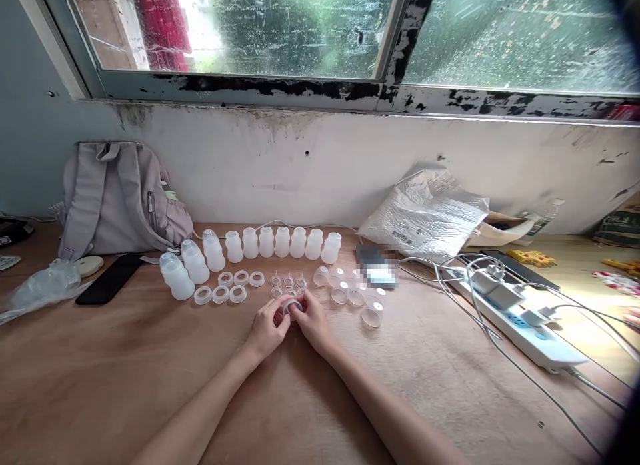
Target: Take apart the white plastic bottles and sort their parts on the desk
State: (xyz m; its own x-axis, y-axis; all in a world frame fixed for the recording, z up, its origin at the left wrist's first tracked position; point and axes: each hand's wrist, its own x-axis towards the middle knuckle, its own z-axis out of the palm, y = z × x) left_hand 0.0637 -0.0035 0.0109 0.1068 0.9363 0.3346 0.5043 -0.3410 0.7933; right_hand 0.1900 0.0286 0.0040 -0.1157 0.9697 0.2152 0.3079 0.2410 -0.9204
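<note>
My left hand [267,326] and my right hand [313,322] meet at the middle of the wooden table [150,378], fingers pinched together on a small clear plastic ring piece [291,306]. Just beyond them lie several small clear nipples [287,282] and white rings [230,286]. A curved row of white plastic bottles [265,243] stands behind those. To the right of my hands lie several clear caps [372,313].
A grey backpack [120,198] leans on the wall at left, with a black phone [107,280] and a clear bag [43,286] near it. At right lie a white plastic bag [425,215], a power strip [520,322] with chargers and cables, and a blurred dark item [376,268].
</note>
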